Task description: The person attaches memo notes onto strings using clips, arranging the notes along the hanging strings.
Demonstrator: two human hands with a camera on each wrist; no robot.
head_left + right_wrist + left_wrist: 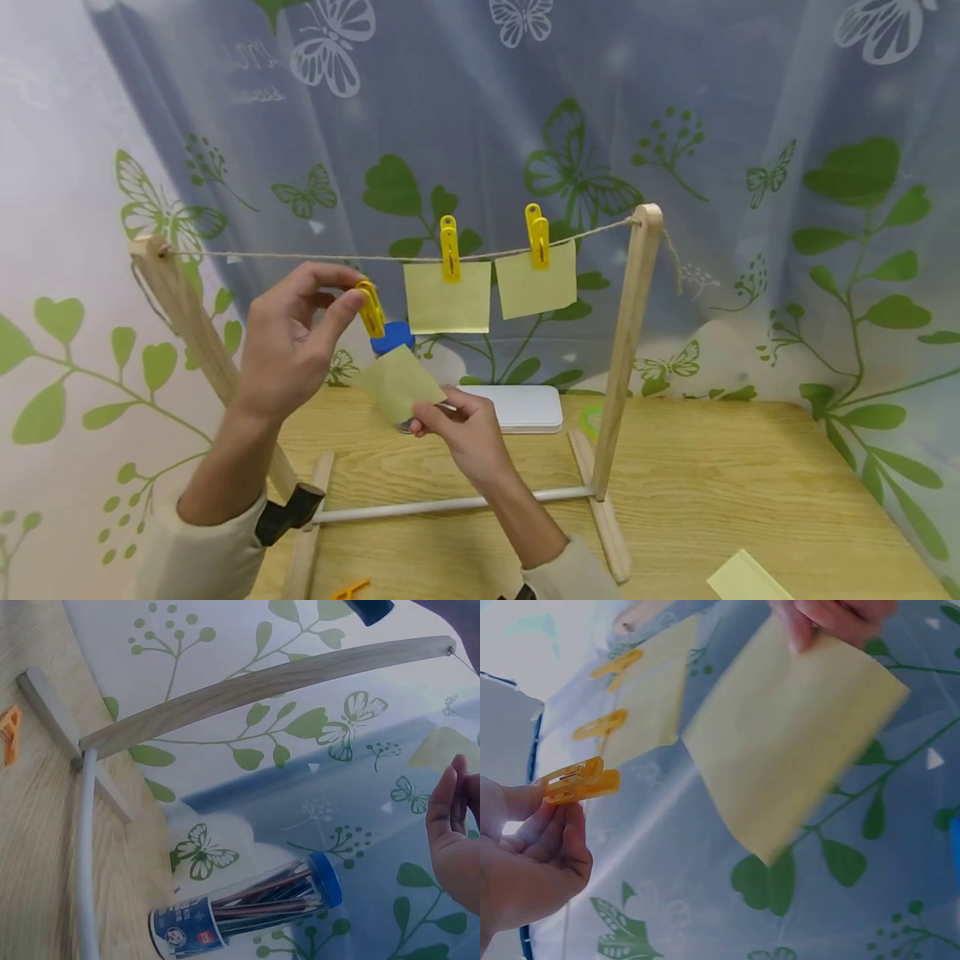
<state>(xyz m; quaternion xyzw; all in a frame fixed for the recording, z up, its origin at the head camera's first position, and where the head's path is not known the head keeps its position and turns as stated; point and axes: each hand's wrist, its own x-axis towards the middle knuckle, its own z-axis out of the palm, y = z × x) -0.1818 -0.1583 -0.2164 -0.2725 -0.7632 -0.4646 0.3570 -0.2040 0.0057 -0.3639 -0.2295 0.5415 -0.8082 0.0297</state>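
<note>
My left hand [292,342] pinches a yellow clothespin [371,309] between thumb and fingertips, just below the twine [300,256]. In my right hand [468,433] a yellow paper square [401,385] is pinched by one edge, tilted, lower than the clothespin and apart from it. Two more paper squares hang from the twine to the right: one paper [448,304] under a yellow clothespin [450,250], the other paper [540,283] under a second clothespin [538,237]. The left wrist view shows the held clothespin [581,780] beside the held paper [795,727], which is slightly blurred.
A wooden frame with a right post [630,350], a left post [195,333] and a white crossbar [450,507] stands on the table. Behind are a white case [521,408] and a pencil jar [255,907] with a blue lid. An orange clothespin [351,590] and paper [750,577] lie in front.
</note>
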